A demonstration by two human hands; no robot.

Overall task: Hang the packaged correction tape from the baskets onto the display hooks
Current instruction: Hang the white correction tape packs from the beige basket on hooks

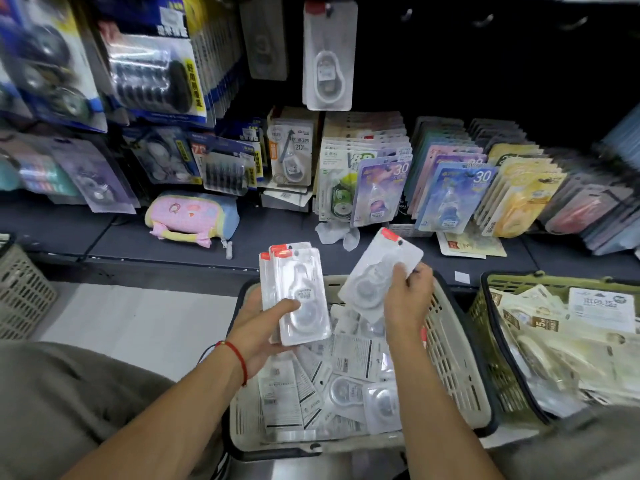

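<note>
My left hand (pixel 263 327) grips a small stack of clear correction tape packs (pixel 298 289) with red top tabs, held upright over the beige basket (pixel 450 358). My right hand (pixel 408 299) holds a single correction tape pack (pixel 377 271), tilted to the right above the same basket. Several more packs (pixel 346 386) lie loose inside the basket. One matching white pack (pixel 328 57) hangs on a display hook at the top centre. Bare hooks (pixel 485 20) show against the dark panel to its right.
A green basket (pixel 485 306) of yellowish packs stands at the right. A grey basket (pixel 24 289) sits at the far left. The shelf (pixel 131 237) holds a pink pouch (pixel 194 216) and rows of other coloured packs (pixel 450 195). Dark blue packs (pixel 149 64) hang at upper left.
</note>
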